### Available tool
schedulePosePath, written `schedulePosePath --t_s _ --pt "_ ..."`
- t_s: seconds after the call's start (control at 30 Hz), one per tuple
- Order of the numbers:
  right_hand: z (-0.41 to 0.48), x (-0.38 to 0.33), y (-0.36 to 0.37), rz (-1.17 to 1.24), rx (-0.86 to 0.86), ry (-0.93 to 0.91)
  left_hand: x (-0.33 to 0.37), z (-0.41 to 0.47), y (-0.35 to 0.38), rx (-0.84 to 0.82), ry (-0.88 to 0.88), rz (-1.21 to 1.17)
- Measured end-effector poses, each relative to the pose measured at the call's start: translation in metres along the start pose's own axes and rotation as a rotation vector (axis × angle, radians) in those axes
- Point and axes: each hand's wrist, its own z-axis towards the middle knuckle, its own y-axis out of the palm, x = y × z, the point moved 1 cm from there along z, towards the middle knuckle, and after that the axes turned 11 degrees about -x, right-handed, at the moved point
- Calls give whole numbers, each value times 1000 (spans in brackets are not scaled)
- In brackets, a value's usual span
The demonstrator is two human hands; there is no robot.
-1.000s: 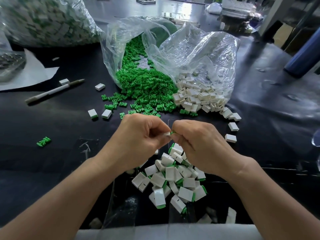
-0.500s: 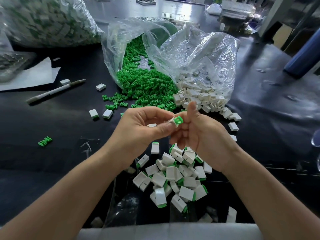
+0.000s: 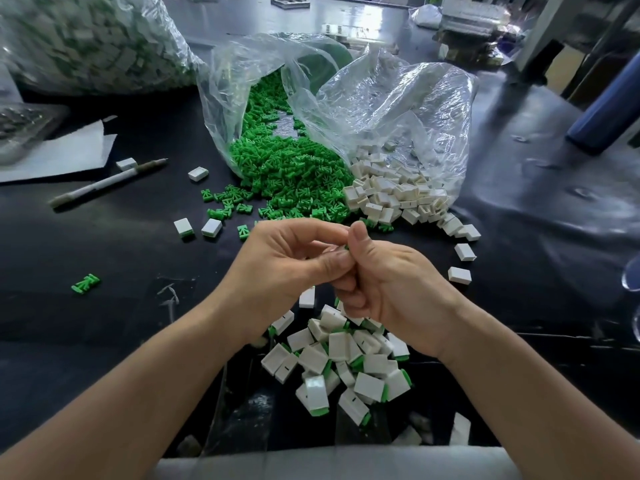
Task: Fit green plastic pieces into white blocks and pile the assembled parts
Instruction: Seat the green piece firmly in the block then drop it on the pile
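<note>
My left hand [image 3: 287, 261] and my right hand [image 3: 391, 282] meet above the table, fingertips together. Between them they pinch a small white block [image 3: 326, 250] with a sliver of the green piece [image 3: 346, 247] showing; most of it is hidden by fingers. My right thumb presses on top of it. Below my hands lies the pile of assembled parts [image 3: 346, 358], white with green ends. Further back, loose green pieces [image 3: 291, 174] spill from a clear bag, and white blocks [image 3: 394, 192] spill from a second bag on the right.
A pen [image 3: 104, 183] and white paper [image 3: 59, 154] lie at the left. A big bag of assembled parts [image 3: 86, 39] fills the back left corner. One stray green piece [image 3: 86, 283] and loose white blocks [image 3: 464, 252] lie on the black mat. A blue cylinder [image 3: 609, 112] lies at the far right.
Half a second ago the block's green end showed openly between my fingertips. My fingers have since closed over it and my right thumb has come down on top.
</note>
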Motion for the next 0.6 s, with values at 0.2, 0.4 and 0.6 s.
schedulePosePath --t_s 0.2,0.4,0.6 --pt "0 -2 0 -37 -13 -5 0 2 1 41 -4 5" --pt "-1 -5 -3 -69 1 -3 0 2 -2 61 -18 -49" --pt "-1 -3 -5 -183 6 0 -2 2 -4 105 -33 -19"
